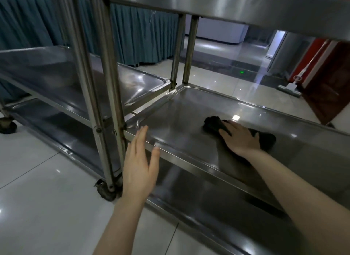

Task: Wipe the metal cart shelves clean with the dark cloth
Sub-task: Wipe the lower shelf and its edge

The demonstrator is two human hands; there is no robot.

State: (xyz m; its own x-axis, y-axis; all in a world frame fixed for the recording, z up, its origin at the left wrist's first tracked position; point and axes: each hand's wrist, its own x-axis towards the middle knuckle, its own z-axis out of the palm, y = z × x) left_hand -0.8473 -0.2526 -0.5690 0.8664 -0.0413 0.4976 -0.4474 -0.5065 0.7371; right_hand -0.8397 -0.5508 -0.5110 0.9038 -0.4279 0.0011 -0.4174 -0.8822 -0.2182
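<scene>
steel fills most of my view: the metal cart (pixel 190 50) stands right in front of me, and i am looking in at its middle shelf (pixel 185 110), a shallow tray with a raised rim and bright glints of light on it. the dark cloth (pixel 212 123) lies bunched on that shelf, towards its right half and nearer the front edge than the back. my right hand (pixel 240 137) lies on top of the cloth, palm down, fingers straight and spread, pressing it flat to the metal rather than gripping it; folds of cloth stick out past my fingertips and beside my wrist.

my left hand (pixel 140 165) is released and holds nothing, fingers straight and close together, palm turned to the right. it hangs at the front left corner of the middle shelf, just beside the rim; i cannot tell whether the thumb touches the edge.

the top shelf (pixel 246 6) runs overhead, and the lower shelf (pixel 217 207) shows under my forearms. a second cart (pixel 56 70) of the same kind stands against the left side of mine. a grimy caster (pixel 106 191) sits under the near corner posts on the glossy pale tiled floor (pixel 37 197). a teal pleated curtain (pixel 142 36) hangs behind both carts.
</scene>
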